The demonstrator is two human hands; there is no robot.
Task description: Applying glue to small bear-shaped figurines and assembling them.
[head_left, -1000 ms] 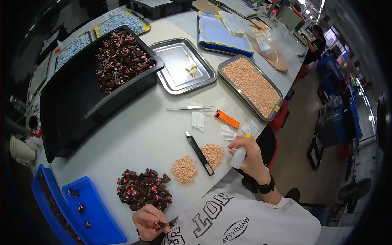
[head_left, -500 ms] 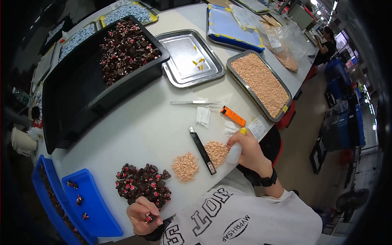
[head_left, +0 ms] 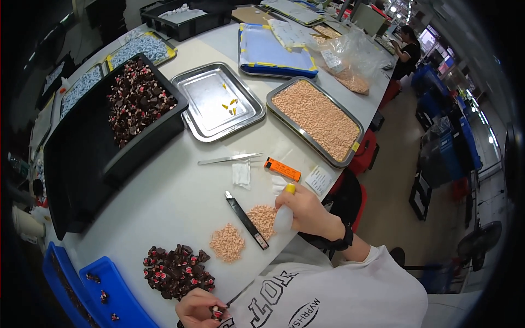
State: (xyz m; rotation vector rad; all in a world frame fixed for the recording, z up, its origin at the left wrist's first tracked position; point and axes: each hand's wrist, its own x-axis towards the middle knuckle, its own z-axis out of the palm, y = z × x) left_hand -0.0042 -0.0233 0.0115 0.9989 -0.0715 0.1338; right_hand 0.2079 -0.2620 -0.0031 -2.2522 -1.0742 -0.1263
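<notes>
Close to my body, my left hand (head_left: 195,307) pinches a small dark brown piece with a red-and-white detail (head_left: 217,312). A pile of similar dark pieces (head_left: 178,269) lies just beyond it on the white table. My right hand (head_left: 311,212) is closed around a translucent squeeze bottle (head_left: 283,220) with a yellow cap (head_left: 290,188). Beside that bottle sits a heap of small pale-peach pieces (head_left: 262,220). A black box cutter (head_left: 246,220) divides it from another peach heap (head_left: 227,242). Tweezers (head_left: 229,158) and an orange cutter-like tool (head_left: 282,169) lie farther off.
A large black bin (head_left: 142,145) holds many dark pieces. Past the tools are a steel tray (head_left: 186,98) with several yellow bits and a tray of peach pieces (head_left: 317,117). Blue trays (head_left: 109,284) stand at left. Another person (head_left: 407,52) sits far right.
The view has shifted, so the table things appear farther left and lower. My left hand has drawn the dark piece closer to my body. The right hand still grips the bottle.
</notes>
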